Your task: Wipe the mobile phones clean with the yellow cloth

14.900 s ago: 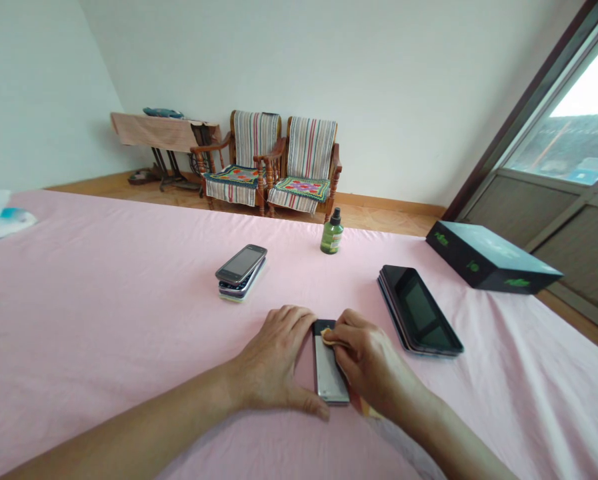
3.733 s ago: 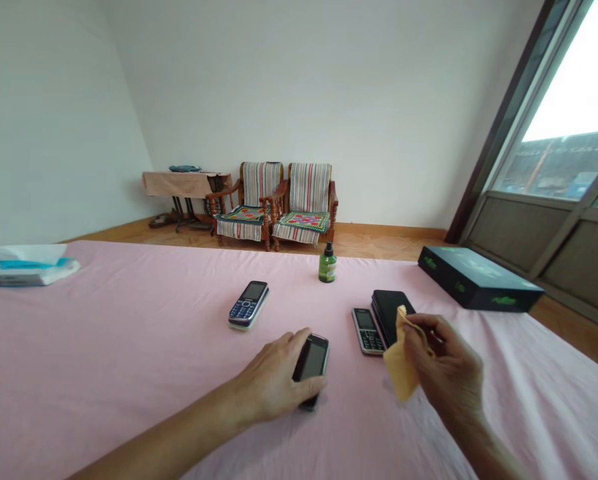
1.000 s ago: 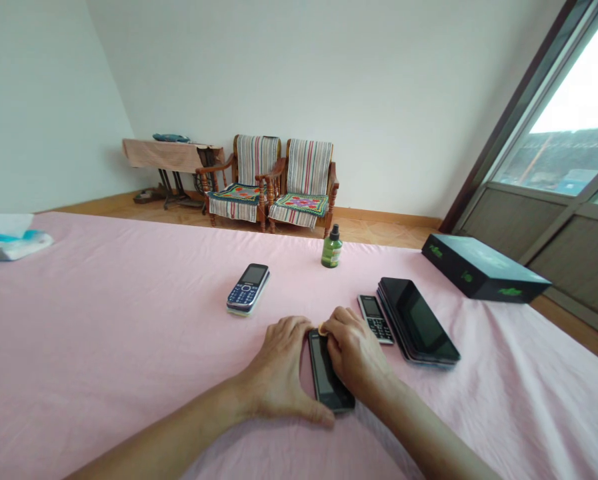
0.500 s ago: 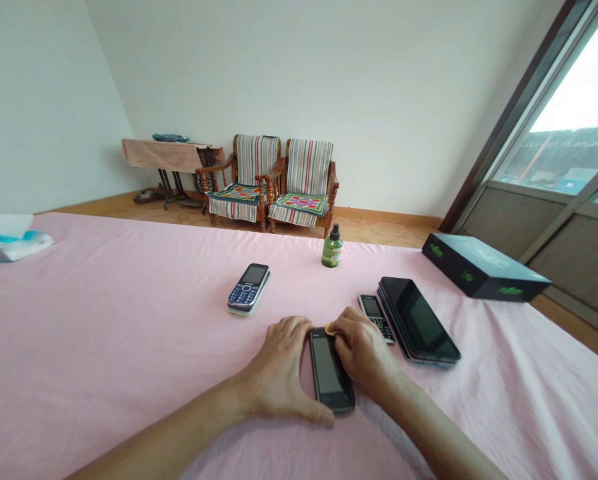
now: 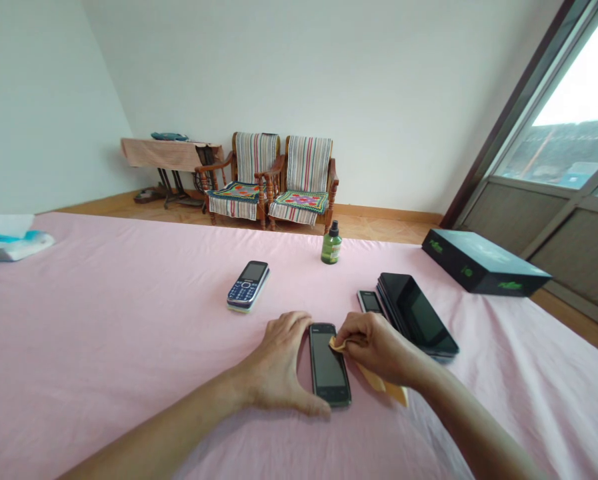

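A dark touchscreen mobile phone (image 5: 327,373) lies face up on the pink bedsheet. My left hand (image 5: 273,370) braces it, fingertips at its top left corner and thumb along its bottom edge. Pinched in my right hand (image 5: 379,343) is a yellow cloth (image 5: 396,392), whose bunched tip touches the upper right part of the screen while the rest hangs below the hand. Beyond my right hand, a keypad phone (image 5: 370,302) is partly hidden by it. Beside that phone sits a stack of black tablets (image 5: 419,313).
Farther left lies a stack of phones with a blue keypad phone (image 5: 247,287) on top. A green spray bottle (image 5: 331,245) stands near the sheet's far edge. A black box (image 5: 483,263) lies at right, a white-and-blue packet (image 5: 9,240) at far left. Two wooden chairs (image 5: 306,177) stand beyond.
My right hand has shifted right and turned, pulling the cloth tip slightly down the screen; more cloth shows below the hand. It now covers more of the keypad phone. My left hand stays put.
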`<state>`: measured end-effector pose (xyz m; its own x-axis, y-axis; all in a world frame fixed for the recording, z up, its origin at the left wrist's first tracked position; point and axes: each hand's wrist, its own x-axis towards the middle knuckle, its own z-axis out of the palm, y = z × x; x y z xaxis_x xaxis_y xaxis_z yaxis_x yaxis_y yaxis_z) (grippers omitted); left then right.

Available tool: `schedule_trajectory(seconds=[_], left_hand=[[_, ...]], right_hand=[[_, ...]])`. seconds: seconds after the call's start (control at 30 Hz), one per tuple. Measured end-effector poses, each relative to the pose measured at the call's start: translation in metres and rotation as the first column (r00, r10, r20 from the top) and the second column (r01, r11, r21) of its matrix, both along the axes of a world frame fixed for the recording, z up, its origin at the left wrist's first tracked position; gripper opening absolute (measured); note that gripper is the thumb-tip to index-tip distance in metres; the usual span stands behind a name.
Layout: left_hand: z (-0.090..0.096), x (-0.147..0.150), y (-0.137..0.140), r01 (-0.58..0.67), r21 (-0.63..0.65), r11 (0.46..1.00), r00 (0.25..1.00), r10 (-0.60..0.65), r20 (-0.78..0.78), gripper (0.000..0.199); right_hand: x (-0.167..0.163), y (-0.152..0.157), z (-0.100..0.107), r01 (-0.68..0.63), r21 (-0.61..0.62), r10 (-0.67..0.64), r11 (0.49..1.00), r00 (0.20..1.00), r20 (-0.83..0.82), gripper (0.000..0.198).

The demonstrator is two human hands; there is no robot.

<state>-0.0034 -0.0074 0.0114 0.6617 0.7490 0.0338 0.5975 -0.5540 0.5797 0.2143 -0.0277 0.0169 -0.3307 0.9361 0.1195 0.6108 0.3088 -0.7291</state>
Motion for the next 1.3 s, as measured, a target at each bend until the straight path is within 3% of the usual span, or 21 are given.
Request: schedule_trajectory(seconds=[0.27,0.43,0.6,0.67,0.73,0.77,0.8,0.9,1.07,1.3], left_hand=[[-0.001,0.0,0.001,0.012,0.02,1.0,0.999,-0.013,0.035,0.108],[-0.001,-0.001,0.001,0.013,0.02,1.0,0.999,-0.013,0.043,0.107],[-0.003,-0.002,0.001,0.011,0.027,1.0,0.998,-0.013,0.067,0.109],[-0.003,-0.002,0.002,0.016,0.031,0.999,0.998,-0.018,0.059,0.11],[-0.002,-0.002,0.002,0.02,0.035,0.999,0.999,-0.022,0.048,0.109],[-0.002,-0.002,0.002,0.023,0.036,0.999,0.999,-0.025,0.043,0.108],[-0.001,-0.002,0.002,0.028,0.035,0.999,0.999,-0.03,0.042,0.107],[-0.002,-0.002,0.003,0.042,0.042,0.998,0.998,-0.044,0.054,0.104],[-0.005,-0.002,0.003,0.033,0.039,0.999,0.998,-0.035,0.061,0.108],[-0.006,-0.001,0.002,0.037,0.052,0.998,0.996,-0.041,0.081,0.102]], right_hand=[[0.003,-0.011,0.007,-0.118,-0.211,0.111,0.97,0.993,-0.044,0.027],[0.002,-0.019,0.017,-0.166,-0.27,0.161,0.948,0.986,-0.041,0.032],[0.009,-0.027,0.031,-0.346,-0.323,0.368,0.881,0.93,0.008,0.043],[0.008,-0.024,0.031,-0.322,-0.24,0.332,0.916,0.943,0.0,0.041],[0.003,-0.017,0.025,-0.111,0.0,0.111,0.994,0.993,-0.035,0.031],[-0.001,-0.012,0.02,0.024,0.164,-0.012,0.986,0.997,-0.074,0.026],[-0.006,-0.007,0.014,0.108,0.231,-0.088,0.967,0.991,-0.098,0.025],[-0.021,0.006,-0.003,0.194,0.315,-0.168,0.929,0.98,-0.108,0.025],[-0.033,0.014,-0.022,0.114,0.375,-0.114,0.92,0.993,-0.024,0.026],[-0.031,0.005,-0.014,-0.039,0.338,0.014,0.94,0.997,0.075,0.035]])
